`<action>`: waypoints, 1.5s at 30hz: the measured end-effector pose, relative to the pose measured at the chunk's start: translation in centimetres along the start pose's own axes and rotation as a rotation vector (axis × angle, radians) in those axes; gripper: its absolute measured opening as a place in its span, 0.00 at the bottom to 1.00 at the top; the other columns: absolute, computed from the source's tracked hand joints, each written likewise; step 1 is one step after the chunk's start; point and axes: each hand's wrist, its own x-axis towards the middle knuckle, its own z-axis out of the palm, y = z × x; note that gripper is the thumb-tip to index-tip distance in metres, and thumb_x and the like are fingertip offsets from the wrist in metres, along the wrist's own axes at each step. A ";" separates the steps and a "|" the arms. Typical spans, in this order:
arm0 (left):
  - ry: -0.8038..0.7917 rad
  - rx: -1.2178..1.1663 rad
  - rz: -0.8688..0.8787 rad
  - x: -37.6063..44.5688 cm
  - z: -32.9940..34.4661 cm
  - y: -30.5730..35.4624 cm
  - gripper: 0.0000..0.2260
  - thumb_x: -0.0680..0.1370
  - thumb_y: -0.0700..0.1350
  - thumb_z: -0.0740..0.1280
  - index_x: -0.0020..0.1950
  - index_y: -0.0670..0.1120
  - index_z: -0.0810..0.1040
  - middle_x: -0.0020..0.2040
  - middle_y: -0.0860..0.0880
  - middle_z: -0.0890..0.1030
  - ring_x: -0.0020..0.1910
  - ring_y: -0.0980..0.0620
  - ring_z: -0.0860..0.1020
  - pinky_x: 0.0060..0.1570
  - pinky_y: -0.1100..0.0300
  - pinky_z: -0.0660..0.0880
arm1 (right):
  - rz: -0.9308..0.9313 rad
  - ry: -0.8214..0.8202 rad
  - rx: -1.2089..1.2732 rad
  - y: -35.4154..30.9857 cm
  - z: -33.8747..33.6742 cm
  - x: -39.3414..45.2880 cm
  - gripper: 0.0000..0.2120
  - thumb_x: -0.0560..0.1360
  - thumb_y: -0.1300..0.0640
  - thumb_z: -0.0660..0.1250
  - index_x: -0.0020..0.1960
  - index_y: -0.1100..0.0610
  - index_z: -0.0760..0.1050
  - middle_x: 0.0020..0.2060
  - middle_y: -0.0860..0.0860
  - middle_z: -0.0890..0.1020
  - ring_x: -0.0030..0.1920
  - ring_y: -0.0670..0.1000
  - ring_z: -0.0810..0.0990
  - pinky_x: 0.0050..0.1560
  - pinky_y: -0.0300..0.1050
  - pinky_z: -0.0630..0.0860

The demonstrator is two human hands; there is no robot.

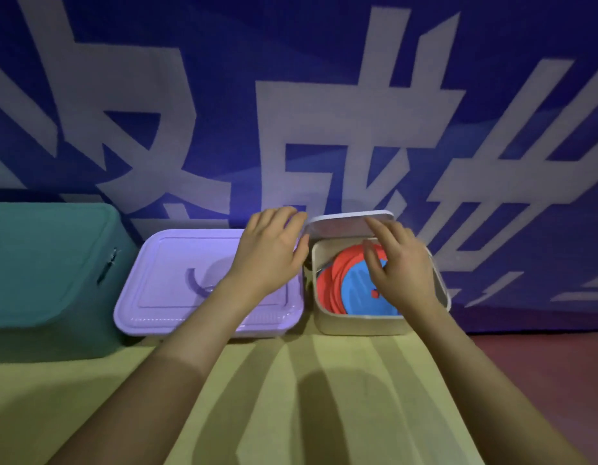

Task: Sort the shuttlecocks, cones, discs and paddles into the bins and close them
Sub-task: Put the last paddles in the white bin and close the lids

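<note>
A blue banner point(291, 95) with large pale characters fills the background. A teal bin point(46, 270) and a purple bin point(177, 283), its lid on, are set on the yellow table point(291, 397). A beige bin point(358, 325) holding red and blue discs point(354, 290) is half covered by a tilted lid point(344, 224), which is gripped at its left edge by the left hand point(274, 246) and touched with loosely spread fingers by the right hand point(398, 263).

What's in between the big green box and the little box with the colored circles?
The purple bin, lid shut, sits between the green bin and the beige bin, per the head view.
</note>
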 end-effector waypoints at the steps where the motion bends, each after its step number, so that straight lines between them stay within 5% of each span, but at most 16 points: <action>1: 0.014 0.007 -0.002 0.6 0.6 1.1 0.18 0.74 0.48 0.57 0.56 0.40 0.79 0.51 0.42 0.81 0.47 0.42 0.79 0.47 0.53 0.70 | -0.007 0.003 0.008 1.3 -0.4 0.2 0.20 0.76 0.51 0.57 0.65 0.56 0.72 0.53 0.55 0.79 0.47 0.58 0.77 0.42 0.51 0.75; 5: -0.028 0.003 -0.120 2.5 3.1 4.7 0.20 0.75 0.51 0.57 0.58 0.40 0.78 0.54 0.41 0.80 0.48 0.40 0.79 0.45 0.50 0.75 | 0.019 -0.029 0.002 5.9 -0.5 0.9 0.22 0.77 0.52 0.61 0.70 0.53 0.67 0.59 0.56 0.75 0.52 0.58 0.76 0.44 0.53 0.76; 10: -0.215 -0.030 -0.388 2.8 6.8 5.4 0.25 0.76 0.56 0.51 0.67 0.45 0.72 0.63 0.38 0.74 0.54 0.34 0.76 0.49 0.44 0.75 | 0.087 -0.293 -0.044 8.9 1.4 1.7 0.27 0.79 0.45 0.56 0.75 0.43 0.53 0.72 0.58 0.63 0.60 0.61 0.74 0.54 0.56 0.74; 14: -0.147 -0.174 -0.467 2.8 8.3 4.0 0.19 0.79 0.48 0.55 0.68 0.46 0.71 0.63 0.42 0.74 0.55 0.38 0.77 0.47 0.46 0.77 | -0.008 -0.213 0.033 9.3 3.0 2.9 0.22 0.80 0.52 0.60 0.73 0.51 0.64 0.65 0.58 0.73 0.52 0.63 0.78 0.51 0.55 0.74; 17: -0.028 -0.315 -0.496 3.4 8.8 3.5 0.14 0.80 0.41 0.58 0.64 0.42 0.75 0.60 0.44 0.77 0.57 0.43 0.77 0.56 0.52 0.73 | -0.029 -0.074 0.077 9.1 3.8 3.4 0.16 0.78 0.57 0.62 0.65 0.56 0.73 0.55 0.59 0.80 0.44 0.62 0.80 0.47 0.55 0.76; 23: 0.079 -0.403 -0.445 3.6 8.5 3.1 0.13 0.79 0.42 0.61 0.59 0.41 0.79 0.55 0.45 0.80 0.53 0.46 0.79 0.54 0.54 0.75 | -0.017 0.038 0.196 9.1 4.1 3.7 0.14 0.77 0.57 0.62 0.62 0.56 0.76 0.52 0.55 0.81 0.42 0.56 0.81 0.38 0.52 0.79; 27: 0.065 -0.397 -0.366 3.2 7.7 3.6 0.14 0.77 0.43 0.60 0.57 0.39 0.80 0.52 0.44 0.81 0.51 0.46 0.79 0.52 0.53 0.76 | -0.017 0.081 0.281 7.9 2.6 3.3 0.15 0.78 0.56 0.62 0.63 0.56 0.76 0.54 0.54 0.80 0.47 0.54 0.81 0.39 0.48 0.79; 33: 0.113 -0.478 -0.395 5.8 8.0 3.6 0.08 0.78 0.40 0.65 0.53 0.39 0.81 0.48 0.44 0.81 0.47 0.45 0.79 0.51 0.52 0.75 | 0.048 -0.031 0.133 8.5 3.5 4.5 0.12 0.78 0.59 0.64 0.61 0.56 0.77 0.54 0.55 0.80 0.51 0.58 0.79 0.45 0.56 0.78; 39: 0.188 -0.516 -0.396 8.2 9.3 3.9 0.07 0.76 0.38 0.67 0.52 0.39 0.82 0.47 0.44 0.81 0.47 0.45 0.79 0.51 0.52 0.75 | 0.209 0.023 0.221 9.1 4.1 5.8 0.12 0.79 0.60 0.63 0.60 0.56 0.78 0.53 0.53 0.79 0.52 0.54 0.76 0.45 0.52 0.77; 45: 0.339 -0.520 -0.319 8.8 7.5 4.3 0.09 0.76 0.43 0.67 0.52 0.40 0.82 0.47 0.45 0.82 0.47 0.48 0.79 0.48 0.53 0.77 | 0.172 0.189 0.384 8.5 2.4 6.7 0.10 0.77 0.63 0.65 0.57 0.57 0.80 0.50 0.53 0.78 0.51 0.52 0.76 0.46 0.50 0.78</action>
